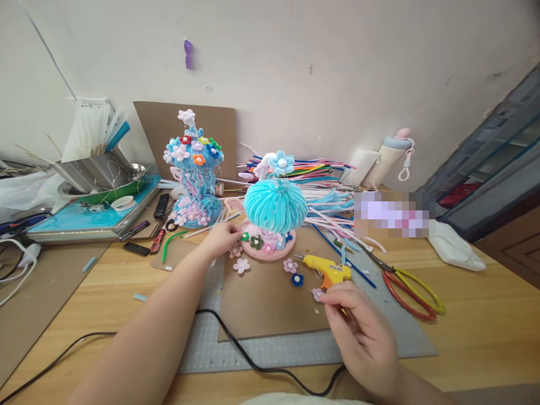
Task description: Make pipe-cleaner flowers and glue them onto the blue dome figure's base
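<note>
A pipe-cleaner ornament [276,205] stands on the cardboard, with a turquoise domed top and a round pink base [280,254] decorated with small flowers. My left hand [223,239] has its fingers closed at the left edge of that base; the fingertips are partly hidden. Between the thumb and fingers of my right hand [363,332] is a small purple pipe-cleaner flower [317,294], held above the board. Just beyond this hand lies a yellow glue gun [327,269]. Loose on the cardboard are a dark blue flower [297,279], a mauve flower [290,265] and a pale pink flower [241,265].
A taller blue flowered ornament [196,169] stands at the back left. Scissors [411,289] lie on the right, near a cutting mat [202,349]. Bundled pipe cleaners [329,202] fill the back. A black cable [253,363] crosses the front; a metal pot [95,171] sits left.
</note>
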Available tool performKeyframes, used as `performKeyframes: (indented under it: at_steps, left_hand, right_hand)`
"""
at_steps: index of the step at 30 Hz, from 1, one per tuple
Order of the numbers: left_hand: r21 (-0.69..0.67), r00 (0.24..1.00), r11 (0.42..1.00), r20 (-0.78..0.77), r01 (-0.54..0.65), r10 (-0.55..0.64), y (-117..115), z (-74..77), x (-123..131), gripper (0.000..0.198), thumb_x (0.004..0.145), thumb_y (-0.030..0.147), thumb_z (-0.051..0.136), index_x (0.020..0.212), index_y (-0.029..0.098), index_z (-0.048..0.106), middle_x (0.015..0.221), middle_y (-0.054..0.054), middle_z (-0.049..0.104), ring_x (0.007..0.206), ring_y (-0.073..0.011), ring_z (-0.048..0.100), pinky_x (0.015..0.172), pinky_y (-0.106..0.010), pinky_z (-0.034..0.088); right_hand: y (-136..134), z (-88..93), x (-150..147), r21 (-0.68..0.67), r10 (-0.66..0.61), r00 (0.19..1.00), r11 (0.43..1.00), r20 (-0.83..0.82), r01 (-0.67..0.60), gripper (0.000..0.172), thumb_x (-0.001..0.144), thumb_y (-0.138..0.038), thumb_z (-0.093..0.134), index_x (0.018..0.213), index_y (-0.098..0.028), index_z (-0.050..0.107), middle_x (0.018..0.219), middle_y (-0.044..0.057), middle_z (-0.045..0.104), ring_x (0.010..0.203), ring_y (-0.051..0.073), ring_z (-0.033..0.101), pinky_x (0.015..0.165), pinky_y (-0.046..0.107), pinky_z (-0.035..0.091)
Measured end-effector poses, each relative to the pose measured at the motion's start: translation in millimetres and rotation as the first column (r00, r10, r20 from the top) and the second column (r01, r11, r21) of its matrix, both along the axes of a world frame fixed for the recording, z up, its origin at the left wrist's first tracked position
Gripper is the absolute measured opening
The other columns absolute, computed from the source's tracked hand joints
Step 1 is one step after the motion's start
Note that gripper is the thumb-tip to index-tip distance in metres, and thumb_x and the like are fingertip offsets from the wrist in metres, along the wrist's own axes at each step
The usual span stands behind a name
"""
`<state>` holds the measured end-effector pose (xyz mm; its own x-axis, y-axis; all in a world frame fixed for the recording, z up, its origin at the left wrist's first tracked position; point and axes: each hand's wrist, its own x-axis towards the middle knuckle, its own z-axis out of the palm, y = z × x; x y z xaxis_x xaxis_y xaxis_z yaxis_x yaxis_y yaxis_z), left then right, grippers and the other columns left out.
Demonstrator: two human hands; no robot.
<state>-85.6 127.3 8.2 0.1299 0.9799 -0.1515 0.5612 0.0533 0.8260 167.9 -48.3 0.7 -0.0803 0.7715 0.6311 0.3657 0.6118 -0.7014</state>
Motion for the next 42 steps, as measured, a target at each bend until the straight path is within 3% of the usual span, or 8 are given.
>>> performKeyframes:
  at_steps: [8, 17, 28, 37, 42]
  left_hand:
    - [0.05, 0.999, 0.999, 0.027, -0.022, 0.021, 0, 3.2, -6, 0.028, 0.059, 0.038, 0.069, 0.074, 0.015, 0.067, 0.062, -0.001, 0.067, 0.054, -0.014, 0.058, 0.046, -0.021, 0.039]
    - [0.01, 0.998, 1.0, 0.064, 0.012, -0.013, -4, 7.3, -3, 0.031, 0.054, 0.038, 0.075, 0.071, 0.015, 0.065, 0.057, 0.0, 0.065, 0.049, -0.0134, 0.057, 0.045, -0.023, 0.041]
    - [0.055, 0.997, 0.998, 0.079, -0.01, 0.005, 3, -6.4, -4, 0.031, 0.055, 0.038, 0.075, 0.072, 0.016, 0.063, 0.054, 0.002, 0.062, 0.045, -0.0115, 0.055, 0.042, -0.022, 0.04]
    - [0.095, 0.995, 0.995, 0.096, 0.022, -0.032, 5, -2.3, -10, 0.033, 0.061, 0.042, 0.071, 0.078, 0.014, 0.066, 0.074, -0.003, 0.07, 0.066, -0.0151, 0.063, 0.063, -0.025, 0.048]
    - [0.13, 0.999, 0.991, 0.026, 0.021, -0.024, 6, -5.5, -11, 0.033, 0.059, 0.041, 0.072, 0.078, 0.014, 0.067, 0.073, -0.004, 0.07, 0.065, -0.0159, 0.062, 0.06, -0.025, 0.046]
  right_hand:
    - [0, 0.8, -1, 0.002, -0.021, 1.0, 1.0, 0.016, 0.021, 0.02, 0.082, -0.007, 0.049, 0.095, -0.02, 0.058, 0.083, 0.006, 0.061, 0.075, 0.019, 0.06, 0.064, 0.032, 0.048]
    - [1, -0.3, -1, -0.021, 0.008, 1.0, 1.0, 0.0, -0.008, 0.021, 0.083, -0.006, 0.049, 0.096, -0.02, 0.057, 0.083, 0.005, 0.059, 0.075, 0.018, 0.058, 0.068, 0.033, 0.047]
    - [1, 0.4, -1, -0.016, 0.011, 1.0, 1.0, 0.014, -0.011, 0.021, 0.083, -0.006, 0.049, 0.096, -0.02, 0.057, 0.083, 0.006, 0.059, 0.074, 0.018, 0.057, 0.066, 0.032, 0.047]
    - [0, -2.1, -1, -0.031, 0.014, 1.0, 0.999, 0.007, -0.013, 0.021, 0.083, -0.006, 0.049, 0.096, -0.02, 0.057, 0.084, 0.006, 0.059, 0.076, 0.018, 0.058, 0.067, 0.033, 0.046]
    - [0, -2.3, -2, -0.026, 0.018, 1.0, 1.0, 0.008, -0.017, 0.022, 0.083, -0.005, 0.049, 0.096, -0.02, 0.057, 0.084, 0.006, 0.058, 0.076, 0.018, 0.057, 0.067, 0.032, 0.045]
